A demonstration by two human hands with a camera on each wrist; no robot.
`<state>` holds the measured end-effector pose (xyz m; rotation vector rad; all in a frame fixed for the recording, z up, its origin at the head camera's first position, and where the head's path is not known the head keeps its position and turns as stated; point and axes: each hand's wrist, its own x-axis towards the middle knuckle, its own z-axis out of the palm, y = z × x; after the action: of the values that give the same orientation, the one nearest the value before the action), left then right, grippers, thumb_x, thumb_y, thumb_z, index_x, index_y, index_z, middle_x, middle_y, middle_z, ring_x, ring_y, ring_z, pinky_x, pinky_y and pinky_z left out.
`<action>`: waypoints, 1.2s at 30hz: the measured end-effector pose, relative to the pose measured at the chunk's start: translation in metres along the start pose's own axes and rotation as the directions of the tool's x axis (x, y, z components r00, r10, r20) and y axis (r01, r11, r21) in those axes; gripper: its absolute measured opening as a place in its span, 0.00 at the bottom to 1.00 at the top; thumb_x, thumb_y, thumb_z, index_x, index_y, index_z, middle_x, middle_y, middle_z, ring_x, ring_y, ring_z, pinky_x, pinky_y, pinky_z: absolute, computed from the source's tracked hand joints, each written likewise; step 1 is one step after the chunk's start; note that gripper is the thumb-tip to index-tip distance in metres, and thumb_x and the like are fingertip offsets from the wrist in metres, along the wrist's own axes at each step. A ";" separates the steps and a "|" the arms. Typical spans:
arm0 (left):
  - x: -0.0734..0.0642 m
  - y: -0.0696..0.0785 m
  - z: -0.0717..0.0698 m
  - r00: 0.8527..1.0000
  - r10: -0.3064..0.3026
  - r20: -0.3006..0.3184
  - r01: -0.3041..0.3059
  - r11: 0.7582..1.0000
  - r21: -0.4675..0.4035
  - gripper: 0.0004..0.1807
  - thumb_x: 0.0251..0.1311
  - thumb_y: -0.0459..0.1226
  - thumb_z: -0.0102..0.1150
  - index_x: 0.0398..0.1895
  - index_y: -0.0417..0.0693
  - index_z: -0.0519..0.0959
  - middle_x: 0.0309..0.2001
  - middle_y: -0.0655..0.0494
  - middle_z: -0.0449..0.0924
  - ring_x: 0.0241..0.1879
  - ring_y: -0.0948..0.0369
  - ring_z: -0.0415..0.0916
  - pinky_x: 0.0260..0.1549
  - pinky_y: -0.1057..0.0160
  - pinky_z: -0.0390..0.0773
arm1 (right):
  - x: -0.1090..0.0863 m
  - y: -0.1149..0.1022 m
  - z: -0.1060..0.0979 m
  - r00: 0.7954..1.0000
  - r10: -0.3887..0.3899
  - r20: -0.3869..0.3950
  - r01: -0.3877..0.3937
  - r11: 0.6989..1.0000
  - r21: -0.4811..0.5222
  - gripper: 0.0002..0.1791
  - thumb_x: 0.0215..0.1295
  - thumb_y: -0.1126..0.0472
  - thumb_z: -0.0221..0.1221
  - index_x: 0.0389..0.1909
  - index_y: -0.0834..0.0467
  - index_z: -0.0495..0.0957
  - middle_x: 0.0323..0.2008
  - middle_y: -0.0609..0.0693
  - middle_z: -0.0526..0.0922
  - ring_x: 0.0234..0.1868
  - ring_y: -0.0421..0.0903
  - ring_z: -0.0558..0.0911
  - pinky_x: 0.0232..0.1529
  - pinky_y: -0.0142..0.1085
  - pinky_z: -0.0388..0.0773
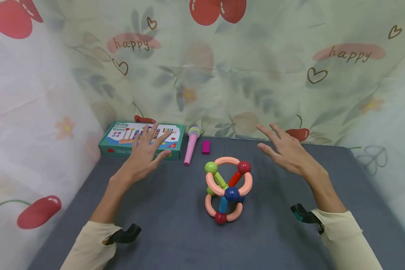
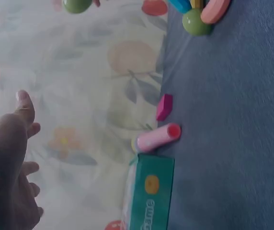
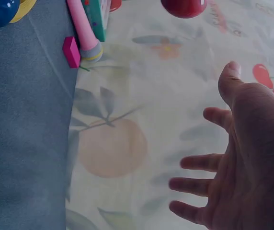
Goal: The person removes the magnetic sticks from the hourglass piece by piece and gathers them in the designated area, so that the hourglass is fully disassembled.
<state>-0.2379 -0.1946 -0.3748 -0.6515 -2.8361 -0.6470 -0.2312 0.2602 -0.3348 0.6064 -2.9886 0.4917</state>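
Note:
A toy structure of curved salmon pieces, coloured sticks and balls point(image 1: 232, 194) stands on the dark tabletop between the two hands, untouched by either. My left hand point(image 1: 145, 152) is raised with its fingers spread, overlapping the green game box in the head view. In the left wrist view the left hand point(image 2: 15, 167) holds nothing. To the right of the structure, my right hand point(image 1: 287, 150) is also lifted with fingers apart. The right wrist view shows that hand point(image 3: 252, 153) with straight, separated fingers and nothing in its grasp.
The green game box point(image 1: 108, 148) lies at the back left. Beside it are a pink toy microphone point(image 1: 190, 146) and a small magenta block point(image 1: 206, 147). A fruit-printed cloth point(image 1: 222, 75) hangs behind the dark table point(image 1: 175, 232) and along its sides.

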 end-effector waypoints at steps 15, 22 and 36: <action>-0.003 0.115 0.016 0.960 0.278 0.032 -0.266 0.942 -0.204 0.28 0.73 0.56 0.58 0.71 0.59 0.74 0.81 0.55 0.60 0.76 0.51 0.68 0.67 0.44 0.78 | -0.005 -0.024 -0.015 0.969 -0.174 0.175 0.116 0.947 0.299 0.32 0.81 0.45 0.52 0.81 0.44 0.58 0.75 0.54 0.70 0.67 0.56 0.79 0.62 0.59 0.79; -0.006 0.170 0.030 0.913 0.402 0.074 -0.398 0.915 -0.060 0.23 0.64 0.66 0.62 0.45 0.60 0.80 0.77 0.53 0.66 0.69 0.57 0.75 0.63 0.43 0.79 | -0.006 -0.035 -0.012 0.869 -0.416 0.268 0.282 0.862 0.422 0.18 0.78 0.53 0.59 0.65 0.47 0.76 0.59 0.44 0.83 0.53 0.41 0.85 0.52 0.38 0.85; 0.004 0.177 0.042 0.897 0.365 0.251 -0.392 0.918 0.066 0.22 0.70 0.63 0.52 0.48 0.62 0.85 0.81 0.54 0.59 0.83 0.45 0.52 0.70 0.21 0.57 | 0.003 -0.046 -0.012 0.820 -0.482 0.309 0.329 0.838 0.435 0.12 0.76 0.54 0.62 0.56 0.49 0.79 0.38 0.43 0.83 0.30 0.36 0.79 0.38 0.34 0.82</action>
<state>-0.1644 -0.0312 -0.3454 -1.2928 -2.7942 -0.3549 -0.2164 0.2230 -0.3094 1.5334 -2.9829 0.9982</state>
